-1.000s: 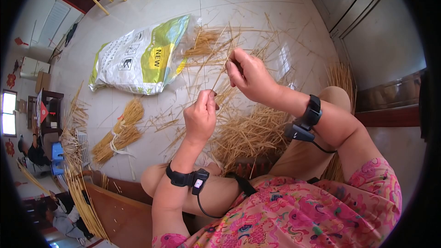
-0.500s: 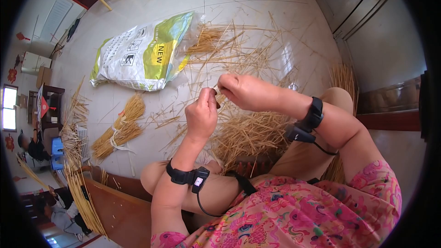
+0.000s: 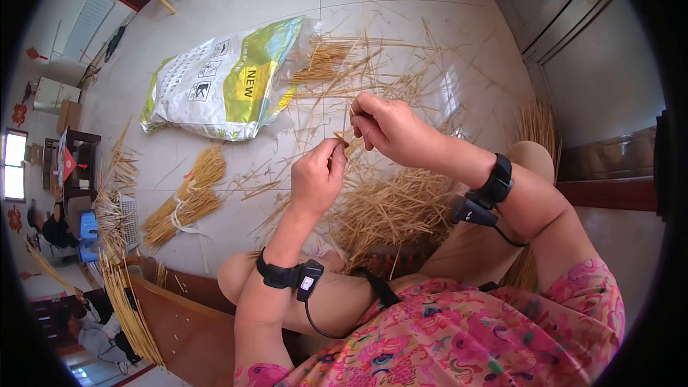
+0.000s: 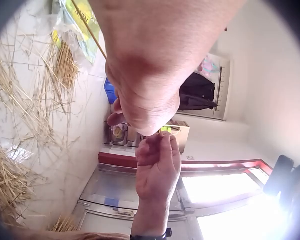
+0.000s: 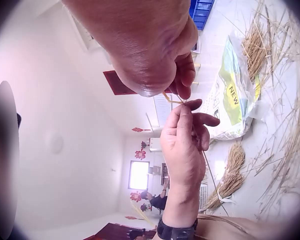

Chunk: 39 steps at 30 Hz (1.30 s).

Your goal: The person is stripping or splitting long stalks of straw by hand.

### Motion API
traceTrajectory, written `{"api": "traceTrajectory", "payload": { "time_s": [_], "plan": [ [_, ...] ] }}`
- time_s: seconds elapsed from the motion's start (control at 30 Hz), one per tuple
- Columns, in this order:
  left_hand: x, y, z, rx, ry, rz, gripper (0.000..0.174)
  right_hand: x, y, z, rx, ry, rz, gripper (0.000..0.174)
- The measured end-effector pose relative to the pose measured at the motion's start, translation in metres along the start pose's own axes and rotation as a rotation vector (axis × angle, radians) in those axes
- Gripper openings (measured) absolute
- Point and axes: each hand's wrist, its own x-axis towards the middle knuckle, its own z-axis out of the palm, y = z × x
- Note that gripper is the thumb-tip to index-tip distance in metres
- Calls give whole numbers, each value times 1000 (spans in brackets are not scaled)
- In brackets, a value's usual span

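Note:
My left hand is raised over the straw-strewn floor, thumb and fingers pinching a thin straw stalk. A short yellow kinked piece of that stalk shows at its fingertips. In the right wrist view the left hand has its index finger and thumb together while the other fingers curl loosely. My right hand is up and to the right of the left, fingers bent toward the thumb. A pale sliver of straw shows at its fingertips, whose grip is partly hidden by the hand itself.
A loose straw heap lies below the hands by the knees. A white-and-green bag with straw at its mouth lies ahead. Left of the hands is a tied straw bundle. A wooden bench is at lower left; people sit beyond.
My right hand came down to the left fingertips half a second ago and has since moved up and right, apart from them. The left hand stays nearly in place with the straw, whose bent end now shows.

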Motion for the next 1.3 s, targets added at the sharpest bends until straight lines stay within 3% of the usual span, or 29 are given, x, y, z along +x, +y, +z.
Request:
{"api": "traceTrajectory", "payload": {
  "time_s": [0.23, 0.43, 0.67, 0.77, 0.97, 1.17, 1.3],
  "plan": [
    [0, 8, -5, -195, -86, -156, 11, 0, 5, 4, 21, 101, -80, 10],
    [4, 4, -8, -587, -173, -415, 16, 2, 6, 7, 803, 26, 137, 16],
    [5, -6, -6, -887, -20, -355, 16, 1, 6, 10, 887, -51, 154, 17],
    [10, 3, -13, -1019, 24, -445, 14, 1, 5, 10, 988, -55, 172, 18],
    [21, 6, -17, -879, 169, -363, 11, -1, 1, 14, 927, -94, 94, 18],
    [30, 8, -13, -708, 270, -220, 12, 5, -5, 16, 815, -9, -42, 15],
    [36, 6, -9, -616, 293, -141, 11, 8, -2, 19, 868, -39, 75, 15]
  ]
}}
